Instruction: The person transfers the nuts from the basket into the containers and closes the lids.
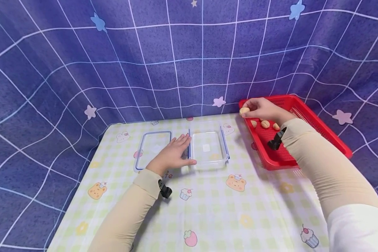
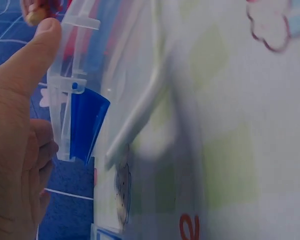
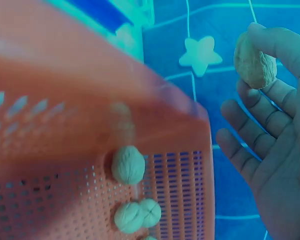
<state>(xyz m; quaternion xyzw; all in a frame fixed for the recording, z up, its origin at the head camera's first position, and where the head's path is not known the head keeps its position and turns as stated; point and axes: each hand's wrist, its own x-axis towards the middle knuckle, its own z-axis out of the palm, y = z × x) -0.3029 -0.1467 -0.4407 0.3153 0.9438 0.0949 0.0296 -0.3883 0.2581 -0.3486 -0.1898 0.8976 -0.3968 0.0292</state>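
My right hand (image 1: 264, 107) pinches a walnut (image 1: 244, 111) between thumb and fingers, just over the left rim of a red basket (image 1: 266, 159). In the right wrist view the same walnut (image 3: 255, 62) shows its wrinkled tan shell, with the lower fingers loosely bent beneath. Several other walnuts (image 1: 265, 124) lie in the basket. A clear food container (image 1: 209, 163) with blue side latches stands uncovered mid-table. Against its left side rests my left hand (image 1: 173, 154), fingers extended and thumb by the near corner. One blue latch (image 2: 87, 125) hangs folded out beside that hand.
A clear lid (image 1: 154, 143) edged in blue lies flat left of the container, partly behind the left hand. A checked cloth (image 1: 214, 217) covers the table. Behind it hangs a dark blue gridded curtain (image 1: 189, 70). The basket's raised walls stand at the right.
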